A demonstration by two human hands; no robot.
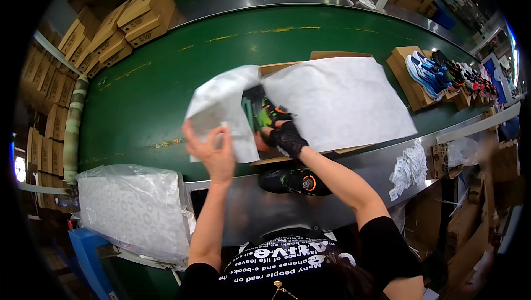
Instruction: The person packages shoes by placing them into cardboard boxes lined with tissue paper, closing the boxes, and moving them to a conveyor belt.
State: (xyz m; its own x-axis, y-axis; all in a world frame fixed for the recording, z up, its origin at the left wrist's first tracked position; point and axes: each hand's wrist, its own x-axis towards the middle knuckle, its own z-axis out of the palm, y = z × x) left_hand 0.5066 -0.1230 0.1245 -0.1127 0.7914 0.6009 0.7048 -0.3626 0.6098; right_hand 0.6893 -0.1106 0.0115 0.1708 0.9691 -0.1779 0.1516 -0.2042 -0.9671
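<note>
My left hand (pixel 213 153) is closed in a pinch over the left flap of white wrapping paper (pixel 218 92). A small white piece (pixel 224 125), like a packet, shows at its fingertips, slightly blurred. My right hand (pixel 285 136), in a black fingerless glove, grips a black shoe (pixel 269 113) with green and orange parts. That shoe lies in the gap between the paper sheets, in an open cardboard box (pixel 276 68). The right sheet of paper (pixel 337 103) covers most of the box. A matching black shoe (pixel 296 181) rests on the metal edge nearer me.
The green belt (pixel 144 101) runs across, bordered by a metal ledge (pixel 243 206). Small white packets (pixel 409 168) are heaped at right. A stack of patterned paper (pixel 133 206) lies at left. Shoe boxes (pixel 144 15) stand far left; boxes with colourful shoes (pixel 426 76) line the right.
</note>
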